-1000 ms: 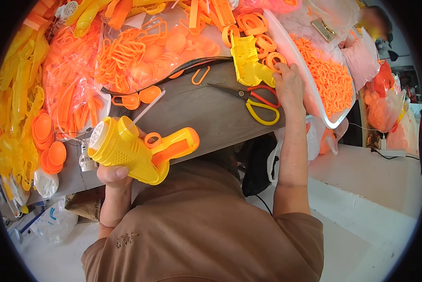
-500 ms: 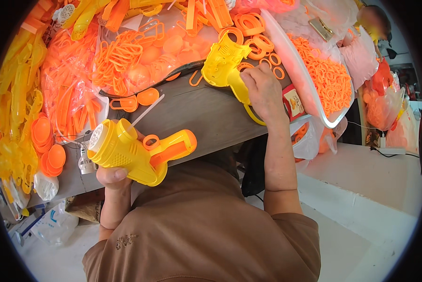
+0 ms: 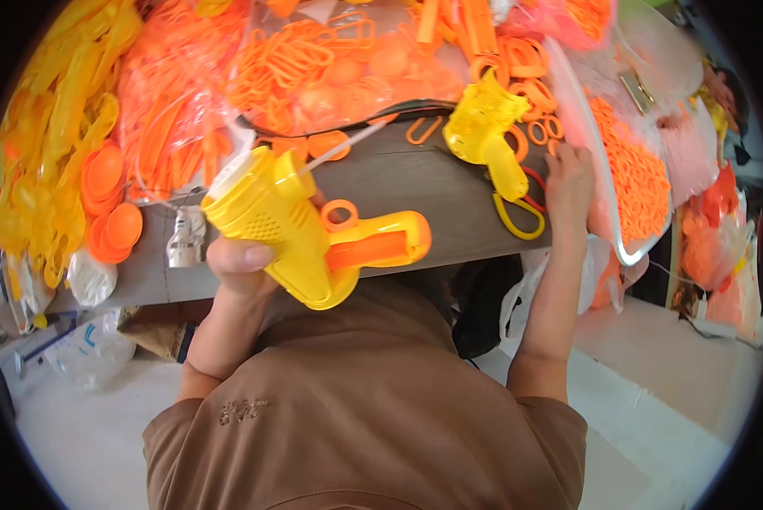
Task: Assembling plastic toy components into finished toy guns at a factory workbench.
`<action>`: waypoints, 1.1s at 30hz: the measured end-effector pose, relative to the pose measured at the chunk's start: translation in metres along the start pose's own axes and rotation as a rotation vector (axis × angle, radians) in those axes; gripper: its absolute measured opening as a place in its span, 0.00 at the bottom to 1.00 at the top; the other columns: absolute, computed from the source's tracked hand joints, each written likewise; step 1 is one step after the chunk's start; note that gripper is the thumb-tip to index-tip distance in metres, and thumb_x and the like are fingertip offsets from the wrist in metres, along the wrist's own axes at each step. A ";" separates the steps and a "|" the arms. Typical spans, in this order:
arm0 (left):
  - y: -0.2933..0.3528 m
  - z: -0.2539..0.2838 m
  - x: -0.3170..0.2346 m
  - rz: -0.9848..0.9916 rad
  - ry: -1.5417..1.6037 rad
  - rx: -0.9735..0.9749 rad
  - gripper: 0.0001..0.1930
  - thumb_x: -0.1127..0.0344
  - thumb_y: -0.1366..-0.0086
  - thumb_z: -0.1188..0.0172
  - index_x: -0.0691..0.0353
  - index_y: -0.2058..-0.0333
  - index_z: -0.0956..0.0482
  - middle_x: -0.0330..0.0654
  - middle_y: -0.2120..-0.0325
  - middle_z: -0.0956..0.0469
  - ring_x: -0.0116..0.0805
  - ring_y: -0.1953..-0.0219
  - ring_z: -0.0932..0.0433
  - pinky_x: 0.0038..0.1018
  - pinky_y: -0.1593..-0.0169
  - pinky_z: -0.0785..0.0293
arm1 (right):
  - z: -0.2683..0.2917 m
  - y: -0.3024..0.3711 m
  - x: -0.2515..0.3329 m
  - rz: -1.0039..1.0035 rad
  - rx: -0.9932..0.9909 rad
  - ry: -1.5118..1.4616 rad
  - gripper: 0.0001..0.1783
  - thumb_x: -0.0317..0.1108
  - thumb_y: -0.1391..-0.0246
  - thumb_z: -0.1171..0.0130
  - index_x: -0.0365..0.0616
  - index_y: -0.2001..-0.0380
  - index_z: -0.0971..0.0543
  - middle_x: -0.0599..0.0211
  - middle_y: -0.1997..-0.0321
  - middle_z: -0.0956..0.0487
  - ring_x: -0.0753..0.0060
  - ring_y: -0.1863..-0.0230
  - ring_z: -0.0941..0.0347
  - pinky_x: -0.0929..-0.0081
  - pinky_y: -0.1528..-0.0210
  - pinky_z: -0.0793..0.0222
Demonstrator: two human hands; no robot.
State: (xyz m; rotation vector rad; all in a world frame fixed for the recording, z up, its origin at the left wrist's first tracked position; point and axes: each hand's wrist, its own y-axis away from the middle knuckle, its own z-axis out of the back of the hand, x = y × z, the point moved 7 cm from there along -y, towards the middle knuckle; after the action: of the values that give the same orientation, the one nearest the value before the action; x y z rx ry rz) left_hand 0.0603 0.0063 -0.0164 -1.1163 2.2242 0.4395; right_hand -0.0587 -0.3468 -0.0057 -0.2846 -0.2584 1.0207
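Observation:
My left hand (image 3: 241,259) is wrapped round a yellow plastic toy gun body (image 3: 271,225). The toy is tilted, with a white end piece (image 3: 233,174) at the upper left and an orange strip (image 3: 364,253) along its handle. A thin white tube (image 3: 344,146) sticks out of its top, and a small orange ring (image 3: 340,215) sits at its side. My right hand (image 3: 570,183) rests at the table's right, fingertips bent down beside small orange rings (image 3: 537,132); anything between them is hidden. Left of it lies a yellow toy shell half (image 3: 488,127), untouched.
A white tub (image 3: 630,258) of orange parts borders my right hand. Near the table edge lies a yellow loop (image 3: 517,229). Bagged orange pieces (image 3: 178,102) and yellow parts (image 3: 50,144) crowd the back and left. A white fitting (image 3: 186,238) stands near orange discs (image 3: 110,223).
My right hand has moved away from the yellow shell half, rightward to the small rings by the tub. The left hand still holds the toy gun body. The whole view has shifted.

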 end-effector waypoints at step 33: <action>0.017 -0.008 0.016 0.306 -0.307 0.013 0.34 0.69 0.71 0.37 0.70 0.57 0.28 0.45 0.65 0.22 0.34 0.64 0.24 0.29 0.56 0.28 | 0.064 0.041 0.224 0.698 0.538 -0.949 0.44 0.22 0.67 0.32 0.41 0.42 0.39 0.56 0.56 0.25 0.60 0.55 0.27 0.69 0.53 0.30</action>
State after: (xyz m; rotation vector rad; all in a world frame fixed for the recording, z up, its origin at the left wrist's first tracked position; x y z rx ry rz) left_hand 0.0363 0.0021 -0.0203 -0.6490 2.1197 0.6738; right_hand -0.0021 -0.1264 0.0574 0.6780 -0.7488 1.8253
